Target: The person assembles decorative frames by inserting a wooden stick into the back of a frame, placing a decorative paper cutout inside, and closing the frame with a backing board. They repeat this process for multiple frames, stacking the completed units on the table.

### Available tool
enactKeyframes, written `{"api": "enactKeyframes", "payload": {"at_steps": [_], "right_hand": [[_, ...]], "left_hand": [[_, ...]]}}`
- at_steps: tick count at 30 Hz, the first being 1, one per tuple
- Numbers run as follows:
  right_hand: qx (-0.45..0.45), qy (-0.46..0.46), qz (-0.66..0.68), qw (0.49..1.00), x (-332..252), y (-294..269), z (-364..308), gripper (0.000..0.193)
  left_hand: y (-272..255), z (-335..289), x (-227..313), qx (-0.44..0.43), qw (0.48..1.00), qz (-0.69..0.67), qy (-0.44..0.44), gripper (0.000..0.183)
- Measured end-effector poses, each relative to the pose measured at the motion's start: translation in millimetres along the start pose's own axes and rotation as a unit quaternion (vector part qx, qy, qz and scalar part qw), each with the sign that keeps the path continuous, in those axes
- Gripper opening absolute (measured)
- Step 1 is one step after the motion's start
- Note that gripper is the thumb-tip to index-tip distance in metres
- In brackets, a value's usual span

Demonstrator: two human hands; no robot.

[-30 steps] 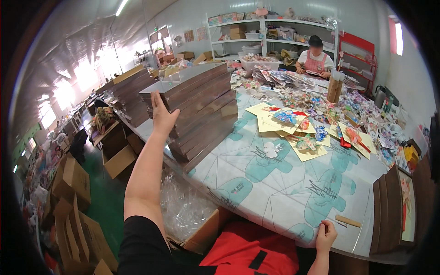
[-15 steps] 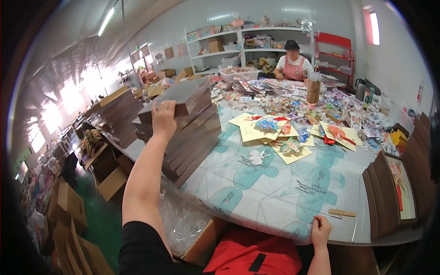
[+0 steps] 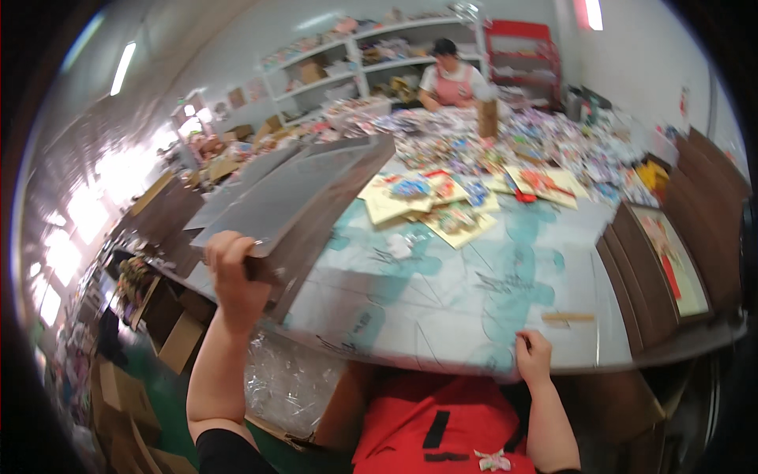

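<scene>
The left hand [image 3: 235,272] is gripping a frame [image 3: 292,186] by its near corner; the frame is lying tilted over the stack [image 3: 296,268] at the left of the surface [image 3: 426,336], its grey face showing no picture. The right hand [image 3: 534,355] is resting at the near edge with curled fingers; whether it is pinching anything, I cannot tell. At the right, a framed picture [image 3: 675,265] with a red tassel is leaning upright and looking finished. Brown frames [image 3: 703,189] are standing beside it, but their faces are not showing, so their state is staying unclear. Several decorated cards [image 3: 391,209] are lying loose mid-surface, outside any frame, so much seems to be remaining. A stick [image 3: 568,317] is lying near the right hand.
</scene>
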State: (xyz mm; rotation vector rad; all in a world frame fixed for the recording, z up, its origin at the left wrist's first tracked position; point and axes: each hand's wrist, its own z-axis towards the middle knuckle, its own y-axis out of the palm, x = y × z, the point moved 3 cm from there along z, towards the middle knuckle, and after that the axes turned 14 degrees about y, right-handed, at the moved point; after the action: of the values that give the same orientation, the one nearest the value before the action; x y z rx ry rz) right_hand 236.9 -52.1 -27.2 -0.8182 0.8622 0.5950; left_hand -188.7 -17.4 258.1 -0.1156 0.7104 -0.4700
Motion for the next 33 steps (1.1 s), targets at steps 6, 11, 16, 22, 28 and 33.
{"api": "enactKeyframes", "payload": {"at_steps": [6, 11, 16, 22, 28, 33], "right_hand": [[-0.023, 0.044, 0.044, 0.998, -8.3, 0.2, -0.5, 0.009], [-0.020, 0.066, 0.059, 0.996, -4.7, -3.9, 0.2, 0.010], [0.026, 0.066, 0.044, 0.996, 3.1, -21.7, 5.4, 0.013], [0.202, 0.096, -0.253, 0.941, 35.2, -113.4, 28.1, 0.022], [0.096, 0.271, -0.429, 0.856, 51.0, -136.9, 36.7, 0.022], [0.065, 0.291, -0.496, 0.815, 66.8, -135.8, 48.9, 0.019]], "left_hand": [[3.0, -10.8, 54.2, -0.004, 0.992, -0.125, 0.010, 0.045], [24.3, -21.9, 105.2, 0.027, 0.972, -0.229, 0.037, 0.039], [33.2, -54.9, 147.3, 0.039, 0.958, -0.285, 0.019, 0.029], [39.9, -102.2, 192.7, 0.049, 0.950, -0.309, -0.016, 0.022], [44.1, -148.4, 215.5, -0.037, 0.950, -0.286, -0.124, 0.030], [58.6, -173.2, 209.3, -0.162, 0.913, -0.289, -0.237, 0.038]]}}
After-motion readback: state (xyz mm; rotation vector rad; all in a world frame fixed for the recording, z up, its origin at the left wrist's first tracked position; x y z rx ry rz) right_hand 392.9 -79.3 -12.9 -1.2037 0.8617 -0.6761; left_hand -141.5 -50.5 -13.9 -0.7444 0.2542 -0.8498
